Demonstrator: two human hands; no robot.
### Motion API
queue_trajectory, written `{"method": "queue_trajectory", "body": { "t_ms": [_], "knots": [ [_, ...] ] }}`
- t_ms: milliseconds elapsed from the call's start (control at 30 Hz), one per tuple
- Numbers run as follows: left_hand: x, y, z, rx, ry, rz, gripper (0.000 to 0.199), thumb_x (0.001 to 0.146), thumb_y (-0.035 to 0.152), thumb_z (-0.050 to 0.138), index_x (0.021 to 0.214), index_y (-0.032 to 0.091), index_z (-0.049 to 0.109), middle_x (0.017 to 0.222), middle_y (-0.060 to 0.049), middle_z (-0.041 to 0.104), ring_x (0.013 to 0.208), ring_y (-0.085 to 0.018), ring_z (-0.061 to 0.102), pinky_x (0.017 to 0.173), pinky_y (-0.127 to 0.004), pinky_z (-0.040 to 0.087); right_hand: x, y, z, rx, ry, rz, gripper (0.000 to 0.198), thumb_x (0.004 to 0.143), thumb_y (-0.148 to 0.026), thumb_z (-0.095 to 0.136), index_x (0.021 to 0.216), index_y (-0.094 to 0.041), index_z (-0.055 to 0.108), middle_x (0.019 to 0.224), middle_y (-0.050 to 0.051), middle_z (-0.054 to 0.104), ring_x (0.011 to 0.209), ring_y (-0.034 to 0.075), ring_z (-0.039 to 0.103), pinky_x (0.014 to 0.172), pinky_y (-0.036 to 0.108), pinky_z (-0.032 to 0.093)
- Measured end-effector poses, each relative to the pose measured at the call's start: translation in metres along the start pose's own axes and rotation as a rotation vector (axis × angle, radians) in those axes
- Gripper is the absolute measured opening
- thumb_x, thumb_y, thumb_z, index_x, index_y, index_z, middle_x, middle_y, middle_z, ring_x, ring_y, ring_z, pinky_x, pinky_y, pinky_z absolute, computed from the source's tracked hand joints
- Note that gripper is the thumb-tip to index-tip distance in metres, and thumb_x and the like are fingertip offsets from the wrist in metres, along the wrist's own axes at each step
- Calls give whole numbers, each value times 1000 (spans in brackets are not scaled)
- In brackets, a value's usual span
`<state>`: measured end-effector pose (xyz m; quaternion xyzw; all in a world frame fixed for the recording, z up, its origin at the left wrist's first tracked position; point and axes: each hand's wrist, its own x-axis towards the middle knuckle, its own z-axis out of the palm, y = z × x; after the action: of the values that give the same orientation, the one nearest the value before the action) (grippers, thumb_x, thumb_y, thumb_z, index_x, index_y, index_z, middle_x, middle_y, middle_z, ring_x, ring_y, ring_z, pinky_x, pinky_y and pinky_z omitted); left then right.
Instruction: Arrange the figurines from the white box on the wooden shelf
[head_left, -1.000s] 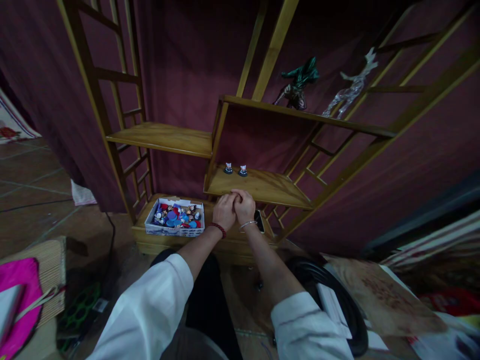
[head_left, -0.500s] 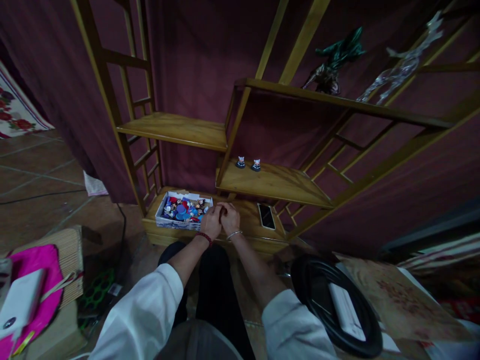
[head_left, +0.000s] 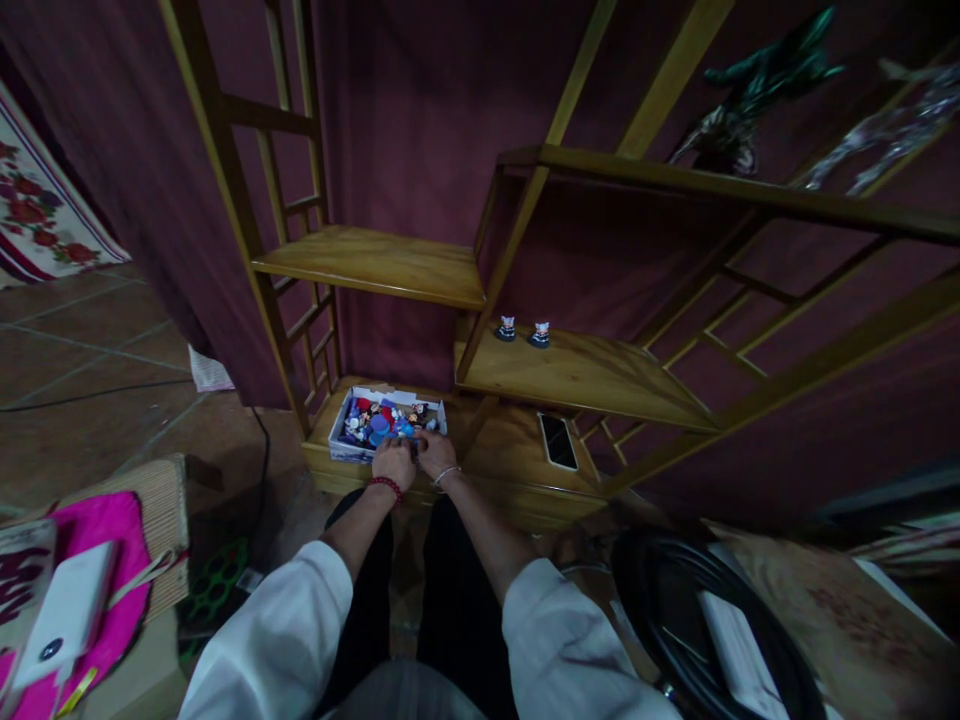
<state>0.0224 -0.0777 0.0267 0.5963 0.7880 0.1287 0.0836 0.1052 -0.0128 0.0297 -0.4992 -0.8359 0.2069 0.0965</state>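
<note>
Toy figures [head_left: 381,425] in a white box [head_left: 351,453]

The toys lie in a messy heap, blue, red and white, inside the box on the bottom shelf [head_left: 495,445]. My left hand [head_left: 395,462] and right hand [head_left: 433,456] are close together at the box's front right part. My fingers are curled, not spread wide. I can't tell if they are pinching a toy, because my own hands hide the tips.

I think each toy is very light and hard, maybe a bit slippery. Thin bits could snap, so the fat middle or the bottom looks like the best place to hold. The box looks like thin card that could bend.

A phone [head_left: 558,441] lies to the right. Two tiny figures [head_left: 540,334] stand on the shelf above it.
</note>
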Motion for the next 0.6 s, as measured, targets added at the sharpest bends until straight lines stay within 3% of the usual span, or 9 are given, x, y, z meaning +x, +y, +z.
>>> {"method": "queue_trajectory", "body": {
  "t_ms": [300, 600],
  "knots": [
    [-1, -11, 11, 25, 11, -10, 36, 85, 27, 28, 89, 12, 61, 95, -13, 61, 100, -24, 48, 86, -38, 32, 17, 5, 15, -92, -121, -7, 29, 81, -18, 38, 98, -23, 62, 103, 2, 63, 97, 13, 56, 84, 22, 39],
    [23, -18, 7, -27, -83, -129, 33, 80, 28, 36, 103, 15, 56, 107, -13, 56, 100, -25, 51, 81, -34, 40, 24, 6, 14, -113, -172, 24, 33, 78, -22, 43, 107, -28, 56, 105, 1, 62, 97, 17, 57, 80, 26, 41]
  ]
}}
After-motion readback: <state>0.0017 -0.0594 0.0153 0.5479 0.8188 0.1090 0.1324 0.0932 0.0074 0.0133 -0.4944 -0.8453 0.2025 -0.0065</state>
